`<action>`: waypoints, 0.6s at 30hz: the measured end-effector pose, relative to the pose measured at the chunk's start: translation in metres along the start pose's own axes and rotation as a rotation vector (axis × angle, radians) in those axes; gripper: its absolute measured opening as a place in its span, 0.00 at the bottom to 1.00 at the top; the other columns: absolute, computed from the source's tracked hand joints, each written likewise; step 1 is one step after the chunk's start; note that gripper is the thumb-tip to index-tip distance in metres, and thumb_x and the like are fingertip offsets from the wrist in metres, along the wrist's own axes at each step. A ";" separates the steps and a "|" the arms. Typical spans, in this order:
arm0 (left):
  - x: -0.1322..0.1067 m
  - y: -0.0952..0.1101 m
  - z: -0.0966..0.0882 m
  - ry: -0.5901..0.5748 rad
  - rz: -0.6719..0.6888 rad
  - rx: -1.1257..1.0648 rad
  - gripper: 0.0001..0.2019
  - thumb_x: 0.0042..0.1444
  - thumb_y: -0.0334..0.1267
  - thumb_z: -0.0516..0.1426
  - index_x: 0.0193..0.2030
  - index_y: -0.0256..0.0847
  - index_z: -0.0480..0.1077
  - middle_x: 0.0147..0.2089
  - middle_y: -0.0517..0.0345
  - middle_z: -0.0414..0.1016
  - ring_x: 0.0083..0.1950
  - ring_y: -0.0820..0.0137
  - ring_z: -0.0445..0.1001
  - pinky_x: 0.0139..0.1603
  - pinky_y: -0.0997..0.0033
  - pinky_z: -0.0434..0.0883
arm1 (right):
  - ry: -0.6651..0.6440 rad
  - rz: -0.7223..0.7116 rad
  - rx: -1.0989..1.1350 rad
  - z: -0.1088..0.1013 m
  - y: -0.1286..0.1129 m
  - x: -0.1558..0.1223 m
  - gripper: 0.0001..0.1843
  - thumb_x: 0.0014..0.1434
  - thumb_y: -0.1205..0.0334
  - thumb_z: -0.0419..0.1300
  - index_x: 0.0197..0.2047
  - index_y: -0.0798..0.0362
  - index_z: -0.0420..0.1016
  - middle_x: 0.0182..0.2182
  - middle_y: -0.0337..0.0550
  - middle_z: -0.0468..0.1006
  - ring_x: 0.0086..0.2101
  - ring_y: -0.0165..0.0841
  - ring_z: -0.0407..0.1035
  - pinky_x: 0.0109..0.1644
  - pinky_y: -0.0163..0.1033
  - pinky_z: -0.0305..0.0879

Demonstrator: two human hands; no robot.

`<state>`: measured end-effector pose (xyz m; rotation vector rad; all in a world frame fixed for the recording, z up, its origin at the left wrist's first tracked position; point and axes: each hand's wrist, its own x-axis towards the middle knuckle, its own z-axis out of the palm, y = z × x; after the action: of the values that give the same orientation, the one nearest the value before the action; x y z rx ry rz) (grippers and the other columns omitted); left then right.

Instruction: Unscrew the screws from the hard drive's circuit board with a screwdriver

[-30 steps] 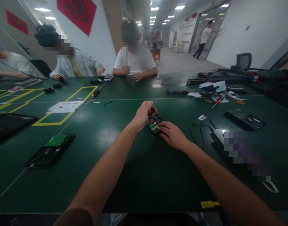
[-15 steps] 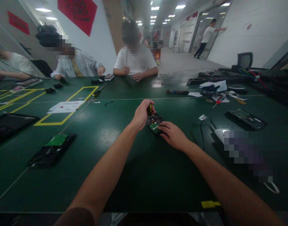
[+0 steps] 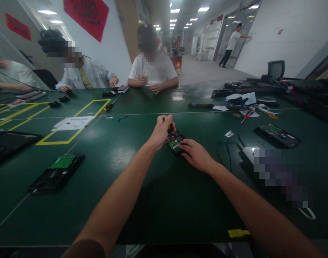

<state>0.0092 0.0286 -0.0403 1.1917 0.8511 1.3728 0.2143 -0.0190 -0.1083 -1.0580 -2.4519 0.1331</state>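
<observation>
My left hand (image 3: 162, 129) is closed around a screwdriver (image 3: 168, 126), its yellow and black handle mostly covered by the fingers. The tool stands over the upper left end of an opened black device (image 3: 174, 138) with a green circuit board; its tip is hidden. From the lower right, my right hand (image 3: 194, 152) grips that device, fingertips on the board side and thumb along the near edge. The device lies at an angle on the green tabletop.
Similar opened devices lie on the left (image 3: 58, 170) and right (image 3: 277, 135). A power strip (image 3: 248, 152) with a cable is right of my arm. A red-handled screwdriver (image 3: 247, 115) rests among papers. Across the table (image 3: 142, 222) sit several people, one in a white shirt (image 3: 153, 70).
My left hand has shifted its grip on the screwdriver; the thumb now sits over the top of the handle. My right hand stays on the device. The view has moved slightly.
</observation>
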 end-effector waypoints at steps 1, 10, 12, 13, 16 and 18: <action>0.000 0.000 0.000 -0.010 -0.007 0.001 0.17 0.64 0.55 0.59 0.43 0.45 0.61 0.33 0.62 0.73 0.31 0.72 0.72 0.39 0.69 0.70 | 0.001 0.002 0.003 0.000 0.000 0.000 0.20 0.67 0.63 0.60 0.61 0.51 0.75 0.61 0.55 0.73 0.61 0.49 0.67 0.66 0.62 0.66; -0.001 0.005 0.001 -0.018 0.029 0.054 0.14 0.61 0.51 0.61 0.37 0.40 0.75 0.36 0.57 0.73 0.37 0.71 0.72 0.40 0.71 0.70 | -0.014 0.014 -0.023 0.000 0.000 0.000 0.21 0.67 0.63 0.61 0.62 0.51 0.75 0.61 0.54 0.73 0.62 0.49 0.67 0.66 0.62 0.66; -0.002 0.008 0.001 -0.029 0.050 0.062 0.13 0.61 0.49 0.61 0.39 0.40 0.76 0.35 0.57 0.73 0.36 0.71 0.72 0.40 0.71 0.69 | -0.012 0.015 -0.024 0.000 -0.001 0.000 0.21 0.67 0.63 0.60 0.62 0.51 0.75 0.62 0.55 0.73 0.62 0.49 0.66 0.66 0.62 0.65; -0.002 0.009 0.002 -0.036 0.054 0.043 0.12 0.61 0.47 0.60 0.39 0.40 0.75 0.34 0.57 0.74 0.36 0.71 0.72 0.41 0.70 0.69 | -0.010 0.015 -0.020 0.000 -0.001 0.000 0.20 0.67 0.63 0.60 0.62 0.51 0.75 0.61 0.55 0.73 0.62 0.49 0.67 0.66 0.62 0.65; -0.003 0.012 0.003 -0.044 0.051 -0.044 0.08 0.61 0.43 0.59 0.41 0.41 0.72 0.32 0.59 0.74 0.35 0.70 0.74 0.41 0.69 0.69 | 0.001 0.010 -0.010 0.001 0.000 0.000 0.20 0.67 0.63 0.61 0.61 0.50 0.75 0.61 0.55 0.73 0.62 0.49 0.67 0.66 0.63 0.66; -0.003 0.012 0.003 -0.034 0.036 -0.069 0.06 0.62 0.42 0.58 0.40 0.42 0.70 0.32 0.59 0.74 0.35 0.70 0.75 0.41 0.68 0.70 | 0.009 0.005 -0.009 0.002 0.000 0.000 0.20 0.67 0.63 0.61 0.61 0.50 0.76 0.61 0.55 0.74 0.61 0.49 0.67 0.66 0.62 0.66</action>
<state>0.0090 0.0235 -0.0284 1.1791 0.7556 1.3958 0.2140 -0.0188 -0.1105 -1.0670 -2.4439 0.1184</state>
